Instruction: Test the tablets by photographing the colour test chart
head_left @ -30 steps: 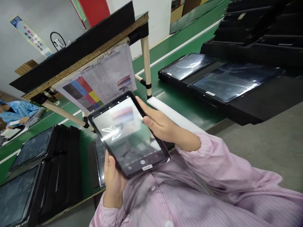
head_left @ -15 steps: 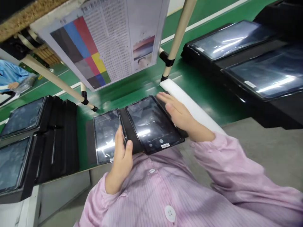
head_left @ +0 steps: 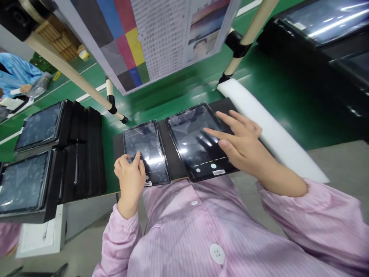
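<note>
Two tablets lie side by side, screens up, on a black tray. Over the lower left of the left tablet [head_left: 144, 140] is my left hand [head_left: 130, 173], its index finger stretched out at the screen and the other fingers partly bent, holding nothing. My right hand [head_left: 242, 142] is spread open over the right edge of the right tablet [head_left: 193, 134], index finger reaching over the glass. I cannot tell whether either fingertip touches. Both screens are lit dark, with small round icons and a white label near the lower edge. The black tray [head_left: 171, 154] shows between them.
Stacked black trays with tablets [head_left: 37, 181] stand on the left, and more trays [head_left: 302, 65] on the right. A white foam strip [head_left: 268, 127] lies beside my right hand. A printed colour chart [head_left: 161, 42] hangs ahead on beige poles [head_left: 72, 77]. A co-worker's blue sleeve [head_left: 20, 73] shows far left.
My left hand has moved from the left tablet's right edge to its lower left, index finger pointing. My right hand has spread and come over the right screen. The camera view has shifted.
</note>
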Available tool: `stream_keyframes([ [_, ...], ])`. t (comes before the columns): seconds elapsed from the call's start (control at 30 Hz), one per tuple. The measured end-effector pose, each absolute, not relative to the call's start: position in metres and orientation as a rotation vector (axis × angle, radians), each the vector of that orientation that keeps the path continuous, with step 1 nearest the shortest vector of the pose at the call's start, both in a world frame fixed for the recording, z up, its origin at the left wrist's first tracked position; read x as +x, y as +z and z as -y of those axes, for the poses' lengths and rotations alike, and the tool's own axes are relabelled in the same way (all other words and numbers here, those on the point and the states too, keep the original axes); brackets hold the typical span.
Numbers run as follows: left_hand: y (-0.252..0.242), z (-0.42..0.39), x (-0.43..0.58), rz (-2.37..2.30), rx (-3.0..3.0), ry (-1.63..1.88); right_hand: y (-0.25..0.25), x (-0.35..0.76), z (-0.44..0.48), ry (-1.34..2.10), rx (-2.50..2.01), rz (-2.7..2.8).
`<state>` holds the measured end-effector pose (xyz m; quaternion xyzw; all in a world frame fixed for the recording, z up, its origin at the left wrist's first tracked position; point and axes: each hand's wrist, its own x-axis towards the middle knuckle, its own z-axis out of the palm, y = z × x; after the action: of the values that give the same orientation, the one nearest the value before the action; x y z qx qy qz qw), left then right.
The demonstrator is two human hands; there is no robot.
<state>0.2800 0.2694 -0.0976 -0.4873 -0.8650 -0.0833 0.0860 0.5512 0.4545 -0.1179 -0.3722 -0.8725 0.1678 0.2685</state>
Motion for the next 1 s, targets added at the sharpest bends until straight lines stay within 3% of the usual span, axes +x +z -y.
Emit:
stream_keyframes([
  [0.4,-0.103,-0.251,0.284,2.452,-1.679,-0.428,-0.124,0.577,-0.451,0.378,-1.245,2.339],
  [1.0,-0.102,-0.268,0.289,2.569,-1.723,-0.313,-0.174,0.617,-0.439,0.439,-0.787,2.535],
])
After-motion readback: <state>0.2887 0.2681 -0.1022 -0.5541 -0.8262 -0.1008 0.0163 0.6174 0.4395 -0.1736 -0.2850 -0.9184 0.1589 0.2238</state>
